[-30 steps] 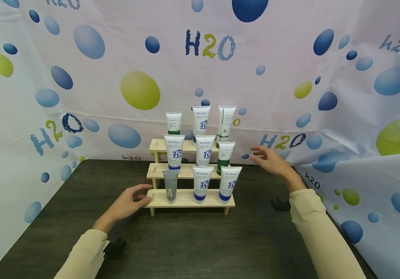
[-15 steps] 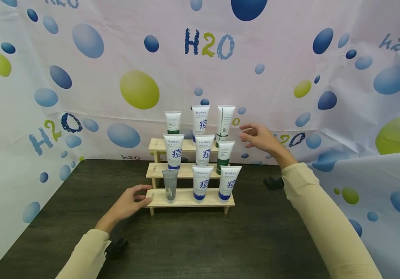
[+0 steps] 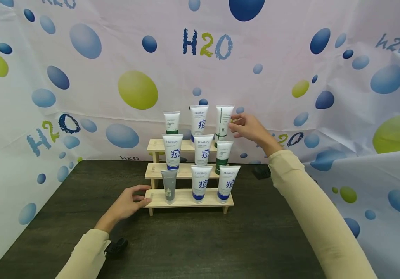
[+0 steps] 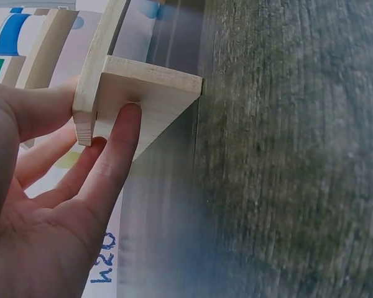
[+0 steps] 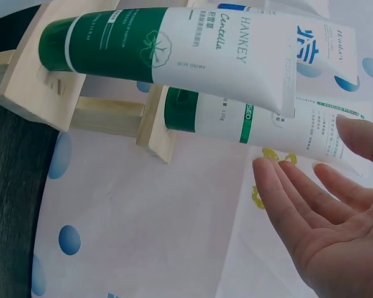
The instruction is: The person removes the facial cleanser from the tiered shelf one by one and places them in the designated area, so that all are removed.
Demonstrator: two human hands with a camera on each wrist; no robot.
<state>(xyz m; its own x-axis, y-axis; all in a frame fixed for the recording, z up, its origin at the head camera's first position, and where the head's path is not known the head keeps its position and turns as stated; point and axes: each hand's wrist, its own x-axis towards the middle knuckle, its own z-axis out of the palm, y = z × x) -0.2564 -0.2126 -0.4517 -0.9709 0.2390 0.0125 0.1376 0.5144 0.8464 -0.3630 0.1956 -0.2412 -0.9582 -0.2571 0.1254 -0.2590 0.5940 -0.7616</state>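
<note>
A three-step wooden display stand (image 3: 189, 196) holds several squeeze tubes upright on their caps. My left hand (image 3: 125, 203) grips the left end of its lowest step; in the left wrist view, thumb and fingertips (image 4: 132, 115) touch the wood on different faces. My right hand (image 3: 251, 130) is beside the white-and-green tube (image 3: 223, 122) at the right of the top step, its fingers spread and loosely bent. In the right wrist view, the thumb overlaps this tube's upper end; contact cannot be told. Just in front, a Centella tube (image 5: 199, 49) stands on the middle step.
A grey tube (image 3: 169, 186) and two white-and-blue tubes, one of them at the right end (image 3: 227, 183), occupy the lowest step. The stand is on a dark wooden table (image 3: 186, 244). A bubble-printed sheet (image 3: 98, 93) hangs behind and along the sides.
My right hand has moved left and up, from beyond the stand's right side to the top-right tube. The left hand keeps its place on the lowest step.
</note>
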